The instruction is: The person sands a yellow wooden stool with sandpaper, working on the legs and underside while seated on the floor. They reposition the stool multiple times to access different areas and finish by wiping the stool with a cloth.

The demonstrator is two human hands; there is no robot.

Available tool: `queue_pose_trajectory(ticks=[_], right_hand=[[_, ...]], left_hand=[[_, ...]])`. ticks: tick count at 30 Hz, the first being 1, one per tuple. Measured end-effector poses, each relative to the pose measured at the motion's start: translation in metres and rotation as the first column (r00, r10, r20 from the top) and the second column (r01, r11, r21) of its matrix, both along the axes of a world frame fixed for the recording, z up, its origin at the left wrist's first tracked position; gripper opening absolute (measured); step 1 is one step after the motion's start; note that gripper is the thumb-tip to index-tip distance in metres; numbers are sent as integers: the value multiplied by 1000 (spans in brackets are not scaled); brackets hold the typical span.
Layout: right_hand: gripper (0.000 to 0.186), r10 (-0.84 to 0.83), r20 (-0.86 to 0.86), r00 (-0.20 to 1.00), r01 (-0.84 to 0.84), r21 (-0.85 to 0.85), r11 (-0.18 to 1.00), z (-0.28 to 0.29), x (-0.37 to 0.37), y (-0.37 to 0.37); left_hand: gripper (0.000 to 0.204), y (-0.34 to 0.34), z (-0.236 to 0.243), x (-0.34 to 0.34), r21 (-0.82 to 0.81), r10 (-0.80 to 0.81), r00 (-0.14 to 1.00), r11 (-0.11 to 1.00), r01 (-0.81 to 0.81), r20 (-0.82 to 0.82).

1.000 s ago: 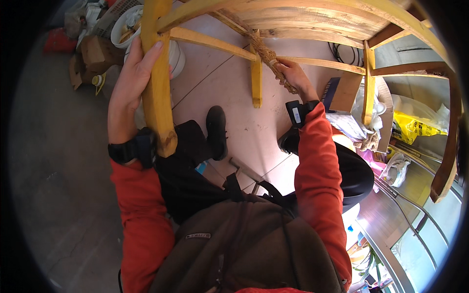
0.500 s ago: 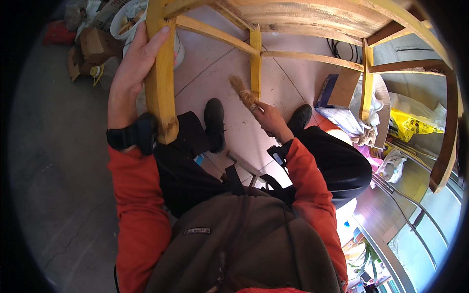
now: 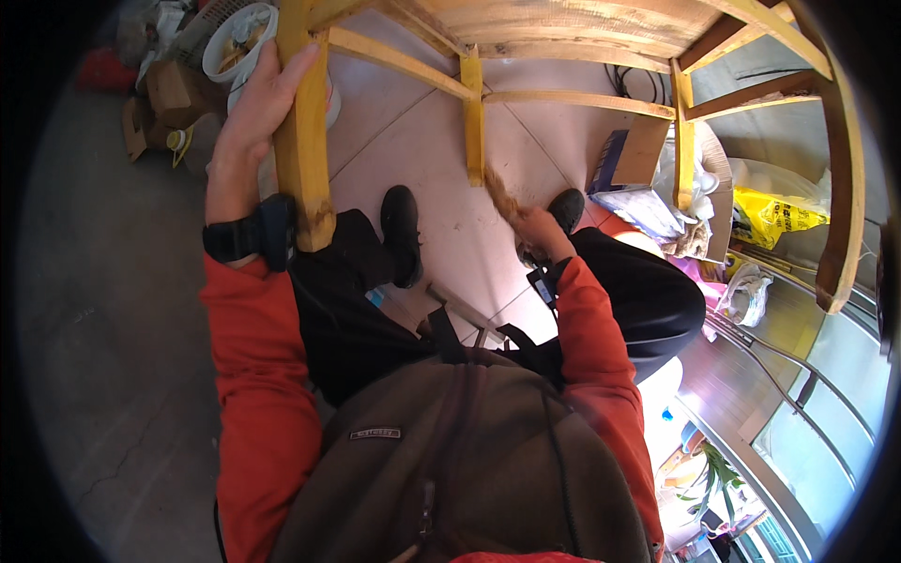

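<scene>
My left hand (image 3: pixel 255 114) is closed round a thick yellow wooden leg (image 3: pixel 304 150) of a chair, its thumb lying along the leg's front. The chair frame (image 3: pixel 577 101) is tilted up before me, with rails, thinner legs and a curved piece at the right. Lower down, my right hand (image 3: pixel 544 232) grips a brown bristly brush (image 3: pixel 502 193), apparently of straw. Its bristle end reaches up beside the lower end of a middle leg (image 3: pixel 473 122); whether they touch I cannot tell.
My black shoes (image 3: pixel 401 230) stand on pale floor tiles. At the upper left are a white bucket (image 3: pixel 214 47) and cardboard boxes (image 3: pixel 175 92). On the right lie an open carton (image 3: pixel 648 159), a yellow plastic bag (image 3: pixel 777 218) and metal rails (image 3: pixel 765 371).
My right hand and the brush have moved right and slightly down. The chair appears a little higher and further left in view, with my left hand still on its leg.
</scene>
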State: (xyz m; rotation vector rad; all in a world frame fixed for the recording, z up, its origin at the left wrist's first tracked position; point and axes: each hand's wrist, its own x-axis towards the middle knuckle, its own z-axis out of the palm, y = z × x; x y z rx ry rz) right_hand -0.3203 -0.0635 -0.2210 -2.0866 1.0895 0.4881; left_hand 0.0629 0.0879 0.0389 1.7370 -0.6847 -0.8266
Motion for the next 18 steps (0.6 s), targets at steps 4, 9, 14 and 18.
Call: queue_pose_trajectory(ticks=[4, 9, 14, 18], right_hand=[[40, -185, -11, 983, 181, -142, 973, 3, -10, 7], [67, -172, 52, 984, 178, -162, 971, 38, -9, 11], [52, -72, 266, 961, 198, -486, 851, 110, -10, -6], [37, 220, 480, 849, 261, -744, 615, 195, -15, -16]], left_hand=[[45, -1, 3, -5, -34, 39, 999, 999, -40, -27], [44, 0, -3, 0, -95, -3, 998, 996, -3, -64], [43, -1, -15, 6, -124, 1, 1000, 992, -1, 0], [48, 1, -20, 5, -166, 19, 1000, 986, -15, 23]])
